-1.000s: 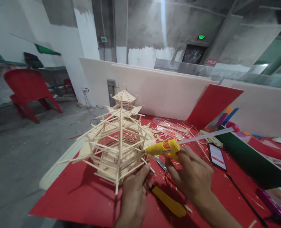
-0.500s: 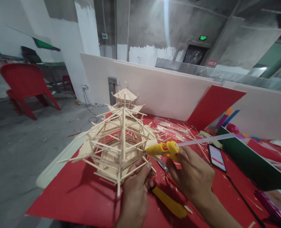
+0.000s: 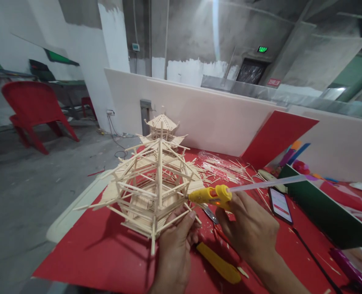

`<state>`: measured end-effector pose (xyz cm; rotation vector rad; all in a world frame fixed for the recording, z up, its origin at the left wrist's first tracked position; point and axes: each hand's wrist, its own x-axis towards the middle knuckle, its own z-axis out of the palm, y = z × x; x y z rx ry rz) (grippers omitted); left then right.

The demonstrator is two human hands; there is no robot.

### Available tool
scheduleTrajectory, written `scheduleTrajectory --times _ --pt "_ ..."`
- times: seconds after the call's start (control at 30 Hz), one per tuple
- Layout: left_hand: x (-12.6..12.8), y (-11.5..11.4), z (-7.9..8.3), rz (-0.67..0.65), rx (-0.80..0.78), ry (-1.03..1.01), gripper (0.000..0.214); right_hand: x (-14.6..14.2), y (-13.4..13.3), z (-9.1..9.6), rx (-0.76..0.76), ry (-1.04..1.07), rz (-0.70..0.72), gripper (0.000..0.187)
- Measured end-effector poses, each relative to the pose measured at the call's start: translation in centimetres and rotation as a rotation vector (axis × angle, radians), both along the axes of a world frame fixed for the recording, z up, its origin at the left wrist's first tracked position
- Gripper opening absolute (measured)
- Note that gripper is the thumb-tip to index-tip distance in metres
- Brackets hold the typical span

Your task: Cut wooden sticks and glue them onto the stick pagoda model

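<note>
A pavilion frame of thin wooden sticks (image 3: 159, 175) stands tilted toward me over the red board (image 3: 104, 261). My left hand (image 3: 176, 245) grips its lower right edge, thumb on top, with some fingers hidden underneath. In my right hand (image 3: 251, 224) is a yellow glue gun (image 3: 210, 194), its orange light lit and a long clear glue stick (image 3: 269, 182) poking out of the back. The gun's nozzle touches or nearly touches a stick on the frame's right side. Behind the frame rises a finished-looking stick pagoda roof (image 3: 162, 122), partly covered by it.
Near my hands lie a yellow-handled cutter (image 3: 219, 263) and red-handled pliers (image 3: 222, 232). Loose sticks in plastic (image 3: 220, 167) are spread at the back. To the right are a phone (image 3: 280, 206) and a green board (image 3: 325, 208); a white partition (image 3: 199, 110) borders the rear.
The glue gun has dipped very slightly with my right hand, its nozzle staying at the same part of the frame. My left hand and the frame look almost unmoved.
</note>
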<state>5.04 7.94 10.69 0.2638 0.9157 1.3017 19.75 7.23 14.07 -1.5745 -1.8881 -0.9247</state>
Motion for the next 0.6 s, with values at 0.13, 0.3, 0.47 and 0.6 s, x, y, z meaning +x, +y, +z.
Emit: scheduleTrajectory --times 0.13,0.3,0.47,0.6 --pt "0.05 0.10 -0.17 0.000 -0.003 0.002 0.038 -0.01 0.00 0.03 -0.003 0.000 0.012 0.011" --pt "0.06 0.12 -0.32 0.004 -0.008 -0.006 0.034 0.07 0.03 0.06 0.011 0.008 0.016 0.010" --pt "0.05 0.04 -0.26 0.013 -0.047 -0.005 0.031 0.07 0.06 -0.07 0.020 0.010 0.022 0.010" --pt "-0.09 -0.11 -0.07 0.009 -0.003 -0.010 0.026 0.07 0.11 -0.07 0.011 0.009 0.019 0.011"
